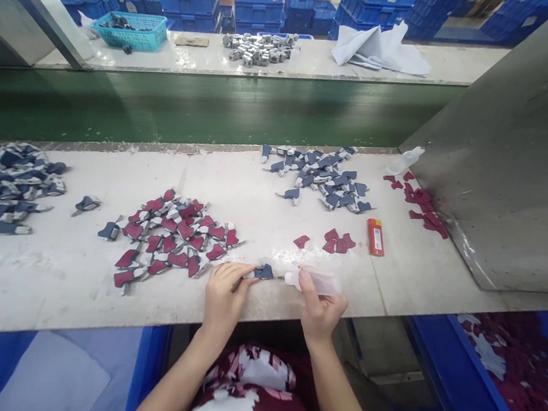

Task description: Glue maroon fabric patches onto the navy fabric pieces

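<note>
Between its fingertips my left hand (pixel 226 290) pinches a small dark blue and grey part (pixel 264 271) over the front of the white table. My right hand (pixel 320 308) is closed round a translucent squeeze bottle (pixel 324 282), whose thin nozzle points left at the part. Whether the tip touches it I cannot tell. A pile of grey parts with maroon faces (pixel 178 237) lies to the left of my hands. Beyond them is a heap of dark blue and grey parts (pixel 324 175). A few loose maroon pieces (pixel 338 242) lie just past the bottle.
A red lighter (pixel 376 237) lies at the right. Maroon pieces (pixel 426 210) and another clear bottle (pixel 405 161) sit by a slanted metal panel (pixel 522 148). More blue parts (pixel 6 188) cover the far left. Behind runs a green belt (pixel 215 110); a blue crate (pixel 468 386) stands lower right.
</note>
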